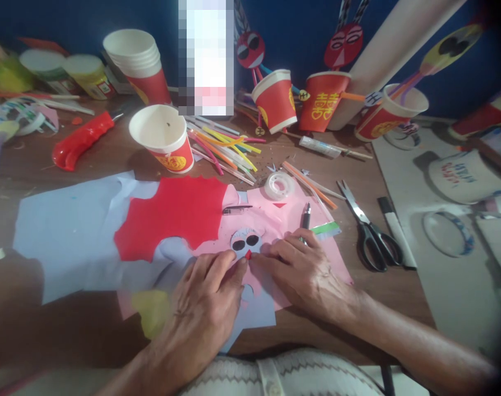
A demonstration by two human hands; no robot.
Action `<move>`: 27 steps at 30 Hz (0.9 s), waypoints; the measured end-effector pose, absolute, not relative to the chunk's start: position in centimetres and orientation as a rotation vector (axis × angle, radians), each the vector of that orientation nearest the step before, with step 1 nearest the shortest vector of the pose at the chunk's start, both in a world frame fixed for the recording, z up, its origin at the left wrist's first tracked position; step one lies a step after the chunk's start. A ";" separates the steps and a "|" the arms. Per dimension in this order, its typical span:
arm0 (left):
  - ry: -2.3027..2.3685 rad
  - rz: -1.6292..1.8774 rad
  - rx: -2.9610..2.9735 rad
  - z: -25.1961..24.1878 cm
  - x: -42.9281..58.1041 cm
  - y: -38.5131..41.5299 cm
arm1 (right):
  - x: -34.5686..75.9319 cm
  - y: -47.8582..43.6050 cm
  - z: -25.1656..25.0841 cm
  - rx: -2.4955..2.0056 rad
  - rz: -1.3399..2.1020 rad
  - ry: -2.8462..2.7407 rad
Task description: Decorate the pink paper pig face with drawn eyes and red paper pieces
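A small pale-blue paper face [246, 243] with black oval eyes lies on the pink paper [336, 258]. A tiny red paper piece [248, 255] sits below the eyes, with fingertips meeting around it. From the left, my left hand [211, 289] curls its fingers at the face's edge, its thumb tip beside the red piece. My right hand [310, 269] is bent in from the right, fingers gathered and fingertips at the face's other side. Just beyond the right knuckles is a black pen [306, 215], its lower end hidden by that hand.
Red scalloped paper [180, 212] covers blue paper [72, 231] to the left. Scissors [372, 234] and a marker [396, 234] lie right. A tape roll [278, 187], straws [225, 146], paper cups [168, 146] and a red-handled tool [83, 142] stand or lie farther back.
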State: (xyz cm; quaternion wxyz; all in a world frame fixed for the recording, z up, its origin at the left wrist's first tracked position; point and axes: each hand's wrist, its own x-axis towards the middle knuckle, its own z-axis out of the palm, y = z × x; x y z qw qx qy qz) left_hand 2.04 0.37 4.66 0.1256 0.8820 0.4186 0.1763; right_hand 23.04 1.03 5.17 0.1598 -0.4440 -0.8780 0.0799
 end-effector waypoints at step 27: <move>1.208 0.307 2.598 5.8 2.2 0.4 | 21.8 0.6 7.0 -1.269 0.109 -2.751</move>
